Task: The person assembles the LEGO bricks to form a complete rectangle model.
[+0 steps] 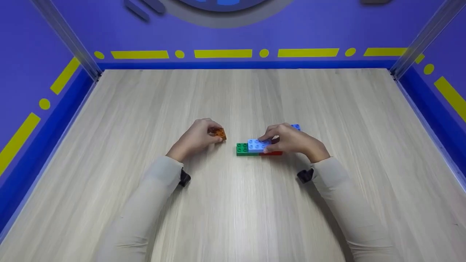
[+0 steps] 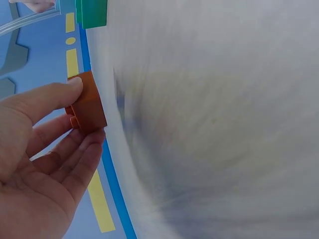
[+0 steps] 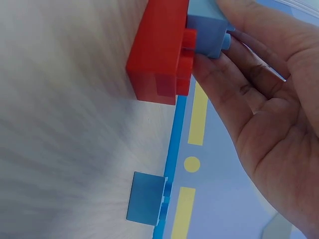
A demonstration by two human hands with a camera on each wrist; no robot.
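Observation:
My left hand (image 1: 198,137) pinches an orange toy brick (image 2: 90,104) between thumb and fingers, to the left of a joined group of bricks. That group has a green brick (image 1: 241,148) at the left and a red brick (image 3: 157,55) at the right in the bottom layer. A light blue brick (image 1: 256,145) sits on top across both, leaving studs bare on the green end. My right hand (image 1: 289,138) grips the light blue brick from its right side, thumb at the near edge. The hand hides much of the red brick in the head view.
Behind my right hand stands another blue brick (image 1: 295,127), partly hidden in the head view; the right wrist view shows it apart on the table. The pale wooden table (image 1: 233,203) is bounded by a purple back wall (image 1: 233,36) and side walls.

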